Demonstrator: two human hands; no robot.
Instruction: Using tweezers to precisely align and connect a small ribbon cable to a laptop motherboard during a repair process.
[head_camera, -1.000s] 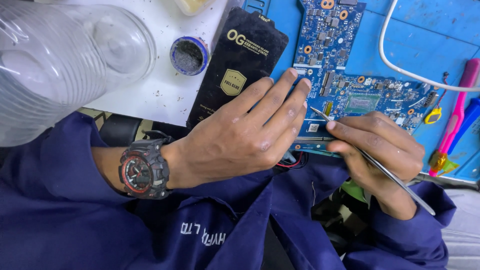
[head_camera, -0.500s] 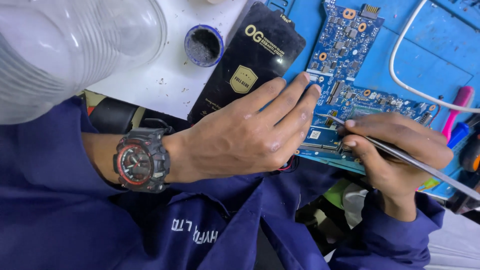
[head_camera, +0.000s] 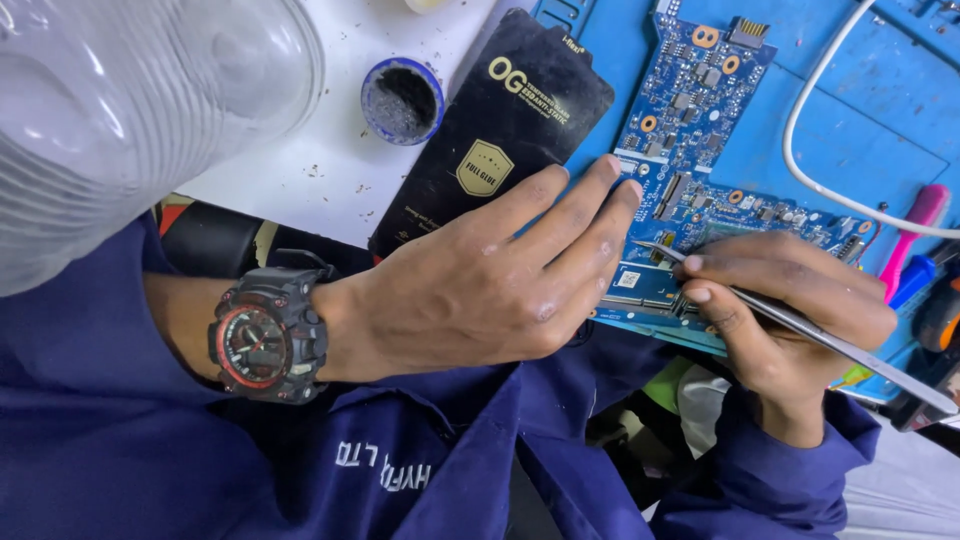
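Pinching a pair of slim metal tweezers (head_camera: 800, 325) between thumb and fingers, the right hand (head_camera: 790, 310) is closed around them, with the tips touching the blue circuit board (head_camera: 690, 190) just left of its fingertips. The rest of the board runs up and away from that hand, lying on a blue work mat (head_camera: 870, 140) on the counter (head_camera: 300, 180).

The left hand (head_camera: 490, 290) lies flat and open, palm down, holding nothing; its fingertips (head_camera: 615, 185) rest on the board's near left edge, just beside the tweezer tips. A chunky black and red wristwatch (head_camera: 260, 335) sits on that wrist.

Above the left hand a black flat packet (head_camera: 500, 120) lies on the counter, partly under the fingers, and beyond it stands a small round blue pot (head_camera: 402, 98) of dark paste. A white cable (head_camera: 810, 150) curves over the mat above the right hand, and coloured tool handles (head_camera: 915, 240) lie to its right. A clear ribbed plastic dome (head_camera: 130, 110) fills the view far left of the left hand.
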